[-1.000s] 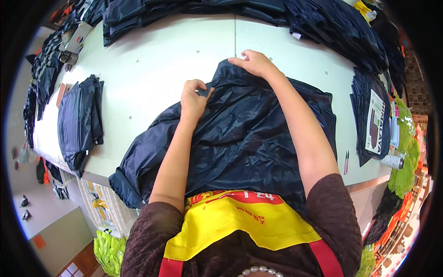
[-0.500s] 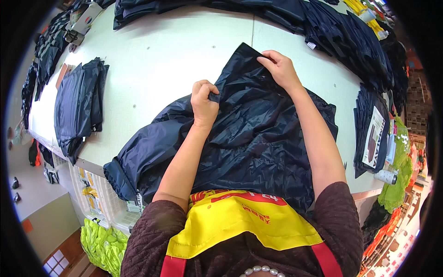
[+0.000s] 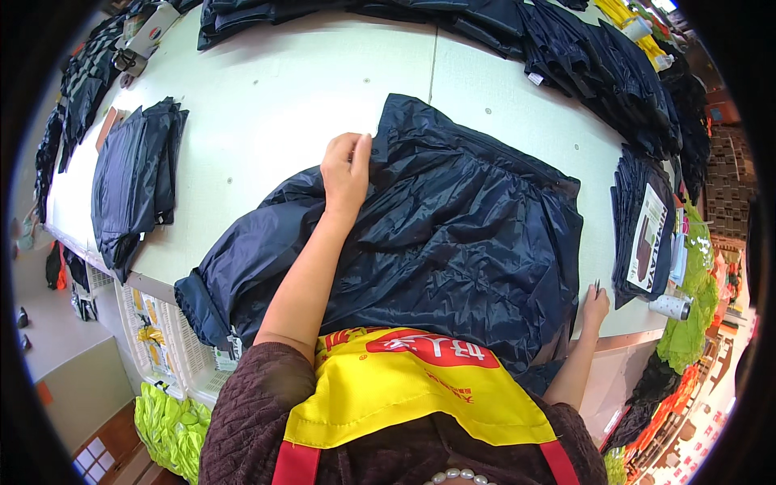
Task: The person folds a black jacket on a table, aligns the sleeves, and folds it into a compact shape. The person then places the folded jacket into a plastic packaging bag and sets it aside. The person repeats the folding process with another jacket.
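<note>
A shiny dark navy rain jacket (image 3: pixel 453 234) lies crumpled over the near part of the white table, one sleeve with a gathered cuff (image 3: pixel 196 303) reaching to the lower left. At the jacket's upper left corner is my left hand (image 3: pixel 346 174), fingers curled closed against the fabric edge; whatever they pinch is hidden. Off the jacket's right side, by the table's front edge, my right hand (image 3: pixel 596 307) grips a small dark pointed tool (image 3: pixel 597 285), of which only the thin tips show.
Folded navy garments (image 3: pixel 137 182) are stacked at the left, and a packed pile (image 3: pixel 647 234) stands at the right near a white cylinder (image 3: pixel 671 307). More dark garments (image 3: pixel 453 20) line the far edge. White crates (image 3: pixel 202 352) sit below the table's left edge.
My right hand has let go of the jacket's top corner and moved down right to the small pointed tool. The jacket's upper edge has dropped flat to the right. My left hand shifted slightly.
</note>
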Action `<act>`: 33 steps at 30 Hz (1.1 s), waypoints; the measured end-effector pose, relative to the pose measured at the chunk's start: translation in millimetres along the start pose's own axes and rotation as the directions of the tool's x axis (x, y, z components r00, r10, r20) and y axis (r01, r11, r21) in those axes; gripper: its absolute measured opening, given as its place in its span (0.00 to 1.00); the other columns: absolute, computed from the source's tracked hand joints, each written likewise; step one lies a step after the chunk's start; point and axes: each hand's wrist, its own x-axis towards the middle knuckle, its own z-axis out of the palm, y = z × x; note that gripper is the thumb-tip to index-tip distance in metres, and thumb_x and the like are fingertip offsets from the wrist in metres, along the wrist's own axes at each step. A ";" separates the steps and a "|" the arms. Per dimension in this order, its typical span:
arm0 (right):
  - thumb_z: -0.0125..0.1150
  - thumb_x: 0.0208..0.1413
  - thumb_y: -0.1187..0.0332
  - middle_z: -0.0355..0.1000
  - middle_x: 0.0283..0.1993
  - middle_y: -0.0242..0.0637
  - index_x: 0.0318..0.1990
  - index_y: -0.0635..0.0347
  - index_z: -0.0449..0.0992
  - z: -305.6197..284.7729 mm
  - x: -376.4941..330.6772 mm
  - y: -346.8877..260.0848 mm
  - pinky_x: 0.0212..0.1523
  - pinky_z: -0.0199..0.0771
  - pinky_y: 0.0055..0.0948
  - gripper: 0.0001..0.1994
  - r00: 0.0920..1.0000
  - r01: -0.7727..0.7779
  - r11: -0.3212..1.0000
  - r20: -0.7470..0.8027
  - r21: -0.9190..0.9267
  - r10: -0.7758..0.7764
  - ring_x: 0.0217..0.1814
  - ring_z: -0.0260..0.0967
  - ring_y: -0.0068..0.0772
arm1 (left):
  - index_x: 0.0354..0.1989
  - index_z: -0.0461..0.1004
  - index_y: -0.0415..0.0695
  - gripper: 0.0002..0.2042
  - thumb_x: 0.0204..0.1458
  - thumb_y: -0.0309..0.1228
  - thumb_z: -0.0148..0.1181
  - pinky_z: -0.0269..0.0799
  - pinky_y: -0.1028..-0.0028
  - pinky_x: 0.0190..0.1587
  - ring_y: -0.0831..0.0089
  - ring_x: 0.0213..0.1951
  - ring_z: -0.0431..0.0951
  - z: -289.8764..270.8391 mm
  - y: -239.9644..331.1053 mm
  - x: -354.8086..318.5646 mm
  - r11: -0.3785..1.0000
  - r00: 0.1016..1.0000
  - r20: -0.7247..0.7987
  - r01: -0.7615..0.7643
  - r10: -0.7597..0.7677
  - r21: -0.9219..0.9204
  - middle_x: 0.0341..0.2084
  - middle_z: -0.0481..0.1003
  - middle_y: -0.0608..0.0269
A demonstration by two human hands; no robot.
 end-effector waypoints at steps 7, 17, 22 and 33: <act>0.51 0.56 0.66 0.71 0.29 0.54 0.35 0.68 0.74 18.8 -2.7 10.6 0.39 0.67 0.46 0.12 0.904 0.291 0.957 -0.327 0.000 -0.274 0.34 0.67 0.59 | 0.41 0.75 0.31 0.16 0.51 0.33 0.60 0.71 0.76 0.35 0.72 0.31 0.76 -3.7 -10.9 59.3 0.710 0.588 0.459 0.688 -0.667 0.149 0.33 0.77 0.56; 0.48 0.62 0.62 0.70 0.27 0.29 0.45 0.55 0.70 -71.6 2.6 -131.2 0.33 0.73 0.28 0.10 0.960 -0.220 -0.304 0.261 0.927 0.100 0.24 0.66 0.22 | 0.36 0.76 0.33 0.10 0.50 0.29 0.61 0.70 0.80 0.30 0.74 0.27 0.75 12.8 -37.0 45.8 0.682 0.680 0.451 0.706 -0.578 -0.192 0.28 0.77 0.59; 0.46 0.63 0.63 0.60 0.21 0.21 0.45 0.53 0.70 -93.0 -20.1 -252.2 0.21 0.65 0.21 0.09 0.668 -0.598 -0.390 0.167 0.700 -0.725 0.15 0.54 0.11 | 0.31 0.75 0.35 0.10 0.53 0.32 0.59 0.62 0.80 0.23 0.81 0.22 0.66 16.2 -44.8 33.9 0.852 0.837 0.269 0.515 -0.476 -0.096 0.20 0.71 0.68; 0.46 0.63 0.62 0.70 0.32 0.30 0.46 0.65 0.74 -132.0 -71.2 -466.4 0.31 0.64 0.17 0.16 0.394 0.158 0.362 0.278 0.919 -0.876 0.28 0.60 0.17 | 0.36 0.70 0.34 0.14 0.57 0.36 0.51 0.64 0.79 0.23 0.79 0.21 0.66 8.7 -42.3 25.4 0.672 0.739 0.323 0.673 -0.591 -0.308 0.23 0.70 0.65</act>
